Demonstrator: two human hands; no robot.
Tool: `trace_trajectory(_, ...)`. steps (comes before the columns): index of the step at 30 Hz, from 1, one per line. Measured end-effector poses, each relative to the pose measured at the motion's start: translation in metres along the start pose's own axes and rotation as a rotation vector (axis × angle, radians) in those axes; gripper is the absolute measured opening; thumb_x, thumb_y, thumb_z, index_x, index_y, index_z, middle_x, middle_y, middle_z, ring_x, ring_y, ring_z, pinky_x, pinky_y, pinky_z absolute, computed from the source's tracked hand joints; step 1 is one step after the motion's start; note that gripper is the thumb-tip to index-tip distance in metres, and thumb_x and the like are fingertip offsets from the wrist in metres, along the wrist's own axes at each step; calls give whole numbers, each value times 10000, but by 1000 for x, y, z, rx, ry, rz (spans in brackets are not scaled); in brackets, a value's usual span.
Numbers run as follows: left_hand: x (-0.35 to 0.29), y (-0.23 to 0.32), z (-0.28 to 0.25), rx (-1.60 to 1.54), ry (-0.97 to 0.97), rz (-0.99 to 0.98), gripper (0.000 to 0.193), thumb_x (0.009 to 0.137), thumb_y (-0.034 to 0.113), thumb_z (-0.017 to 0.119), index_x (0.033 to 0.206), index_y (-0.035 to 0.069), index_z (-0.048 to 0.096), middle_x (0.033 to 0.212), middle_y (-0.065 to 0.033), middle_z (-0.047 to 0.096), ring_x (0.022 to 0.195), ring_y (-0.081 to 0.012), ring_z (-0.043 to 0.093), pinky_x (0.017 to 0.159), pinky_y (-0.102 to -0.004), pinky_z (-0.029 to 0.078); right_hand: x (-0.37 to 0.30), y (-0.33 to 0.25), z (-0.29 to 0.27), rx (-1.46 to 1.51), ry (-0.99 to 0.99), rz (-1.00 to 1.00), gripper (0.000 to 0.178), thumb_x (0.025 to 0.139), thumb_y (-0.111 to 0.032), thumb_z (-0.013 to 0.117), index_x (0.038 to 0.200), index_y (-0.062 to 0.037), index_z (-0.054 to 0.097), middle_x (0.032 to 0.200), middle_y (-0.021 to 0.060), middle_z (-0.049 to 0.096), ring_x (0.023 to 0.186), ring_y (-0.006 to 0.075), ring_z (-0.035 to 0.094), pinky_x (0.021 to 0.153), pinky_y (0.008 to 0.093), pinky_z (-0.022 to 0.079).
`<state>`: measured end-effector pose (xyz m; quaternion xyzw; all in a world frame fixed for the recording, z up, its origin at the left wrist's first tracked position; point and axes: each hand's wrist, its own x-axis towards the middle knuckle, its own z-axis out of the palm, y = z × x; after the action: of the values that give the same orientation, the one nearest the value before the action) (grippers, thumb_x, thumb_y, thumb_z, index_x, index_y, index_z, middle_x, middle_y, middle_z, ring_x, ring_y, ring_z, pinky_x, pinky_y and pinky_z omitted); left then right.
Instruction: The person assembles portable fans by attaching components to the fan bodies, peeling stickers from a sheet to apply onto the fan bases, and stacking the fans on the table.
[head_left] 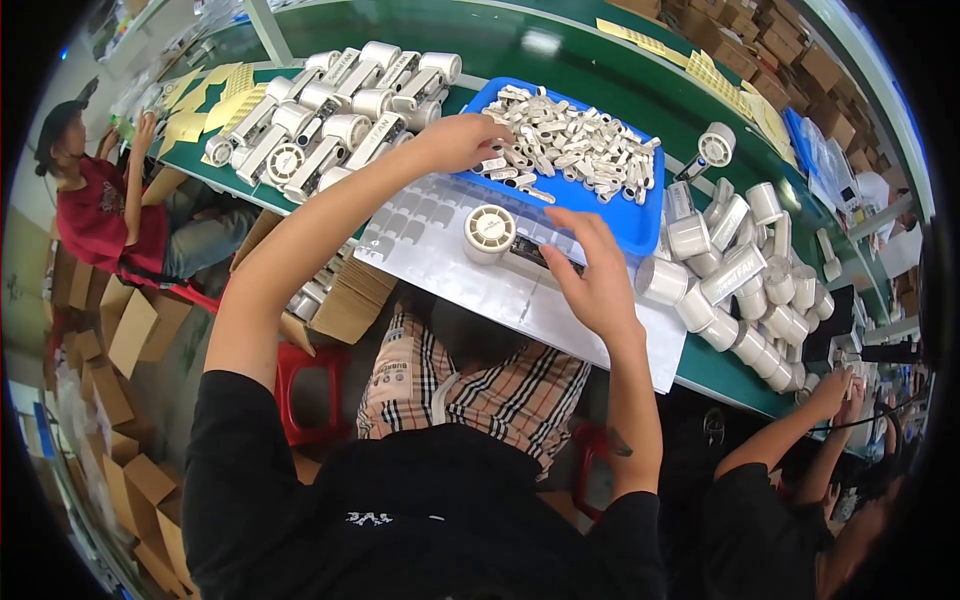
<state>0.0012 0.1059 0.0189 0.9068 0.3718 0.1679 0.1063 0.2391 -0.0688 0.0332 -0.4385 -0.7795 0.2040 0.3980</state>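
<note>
A white handheld fan lies on the white sheet in front of me, its round grille facing up and dark inner parts showing along its handle. My right hand holds the handle end, thumb on the near side and fingers on the far side. At the left edge of a blue tray, my left hand reaches over a heap of small white plastic parts. Its fingers are curled together at the heap; what they grip, if anything, cannot be made out.
Rows of white fans stand at the far left. On the right lies a pile of white fans, with a single fan behind it. An open cardboard box sits below the table's left edge. Co-workers sit at left and right.
</note>
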Motion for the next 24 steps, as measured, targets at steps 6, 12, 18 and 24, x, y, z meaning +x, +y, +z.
trace_trajectory(6,-1,18,-5,-62,301,54,207,853,155,638,1056,112,648,934,-91,616,830,-278,602,734,-380,487,-8,0,7,-29,59,-37,330,826,-112,661,1143,-51,597,1071,130,584,1017,307,540,885,362,431)
trace_trajectory(12,0,29,-13,-166,361,1,211,880,207,634,1053,91,669,912,-88,620,752,-210,587,691,-325,475,-1,-3,8,14,126,-19,314,821,-78,650,1131,-52,607,1063,125,600,1016,298,550,881,354,433)
trace_trajectory(18,-26,89,-37,-521,429,28,220,868,131,631,1074,62,663,998,-60,669,823,-159,619,727,-308,493,-2,-6,11,349,151,111,285,888,-83,602,1169,-39,584,1066,108,619,953,230,603,834,311,462)
trace_trajectory(24,-67,143,-48,-704,379,211,249,846,21,599,1091,26,647,1036,-97,660,889,-180,622,785,-302,493,9,-11,13,1410,-39,283,393,1024,-311,367,1189,11,521,874,128,638,760,209,623,717,340,510)
